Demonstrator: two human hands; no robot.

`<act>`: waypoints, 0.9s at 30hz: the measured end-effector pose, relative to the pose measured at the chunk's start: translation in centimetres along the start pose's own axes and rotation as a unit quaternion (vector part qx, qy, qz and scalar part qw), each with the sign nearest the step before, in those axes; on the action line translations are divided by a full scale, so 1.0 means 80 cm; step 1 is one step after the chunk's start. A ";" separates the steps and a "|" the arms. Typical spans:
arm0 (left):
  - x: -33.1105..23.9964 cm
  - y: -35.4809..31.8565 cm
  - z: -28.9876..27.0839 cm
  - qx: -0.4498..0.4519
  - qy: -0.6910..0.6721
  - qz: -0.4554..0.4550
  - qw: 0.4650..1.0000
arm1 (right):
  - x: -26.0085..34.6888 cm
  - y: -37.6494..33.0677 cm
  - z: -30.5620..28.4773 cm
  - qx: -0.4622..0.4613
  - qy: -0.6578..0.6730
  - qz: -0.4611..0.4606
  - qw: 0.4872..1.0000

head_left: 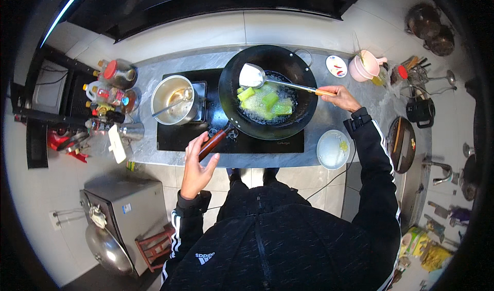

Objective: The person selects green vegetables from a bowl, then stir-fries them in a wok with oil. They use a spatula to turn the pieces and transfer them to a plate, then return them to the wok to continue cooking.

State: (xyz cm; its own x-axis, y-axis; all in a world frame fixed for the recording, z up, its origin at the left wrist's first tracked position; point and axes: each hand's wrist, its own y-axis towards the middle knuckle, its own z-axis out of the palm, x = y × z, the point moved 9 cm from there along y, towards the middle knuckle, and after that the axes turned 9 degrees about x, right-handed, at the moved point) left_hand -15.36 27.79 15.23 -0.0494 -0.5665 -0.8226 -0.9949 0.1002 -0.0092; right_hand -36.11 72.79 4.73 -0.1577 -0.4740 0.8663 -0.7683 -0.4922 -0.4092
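Presently, the right hand [340, 97] has its grip closed around the orange handle of a metal turner [288, 85], whose shaft extends leftward across a dark wok [232, 72]. Its pale blade is over the wok's interior, at the upper left of several green pieces [269, 101]; whether it touches them cannot be told. The pieces lie in frothy liquid at the bottom of the wok. The left hand [196, 171] is at the wok's reddish-brown handle [212, 144], its grip slack, thumb and fingers spread apart about the end; contact cannot be confirmed. The wok stands on the right portion of a black cooktop [267, 146] on a grey counter [206, 160]. To its left stands a metal pot [160, 96] containing a ladle [174, 106]. A light-coloured bowl [329, 156] sits near the right sleeve; a small white plate [337, 61] and a pink container [360, 70] stand to the wok's upper right.
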 end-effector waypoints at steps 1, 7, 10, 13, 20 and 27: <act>-0.008 0.000 0.008 -0.005 -0.018 -0.005 1.000 | 0.008 0.000 0.001 0.002 -0.017 -0.012 1.000; -0.039 0.010 0.076 0.086 -0.136 -0.004 0.987 | 0.104 -0.061 -0.004 -0.116 -0.257 -0.105 0.954; -0.056 0.040 0.166 0.239 -0.293 -0.029 0.925 | 0.151 -0.120 0.031 -0.214 -0.324 -0.152 0.909; -0.075 0.071 0.276 0.373 -0.380 -0.117 0.838 | 0.163 -0.160 0.100 -0.267 -0.323 -0.119 0.900; -0.106 0.069 0.316 0.374 -0.553 -0.141 0.731 | 0.122 -0.164 0.232 -0.265 0.100 -0.078 0.956; -0.065 0.029 0.258 0.390 -0.495 -0.148 0.762 | 0.123 -0.159 0.295 -0.057 0.463 0.036 0.884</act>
State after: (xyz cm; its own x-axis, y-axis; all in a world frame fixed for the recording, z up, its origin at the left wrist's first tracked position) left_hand -15.61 47.87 7.75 0.6410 0.1976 -0.7416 -0.5763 0.7621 -0.2951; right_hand -13.24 57.11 11.70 -0.6079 0.3254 0.7243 -0.7851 -0.3830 -0.4868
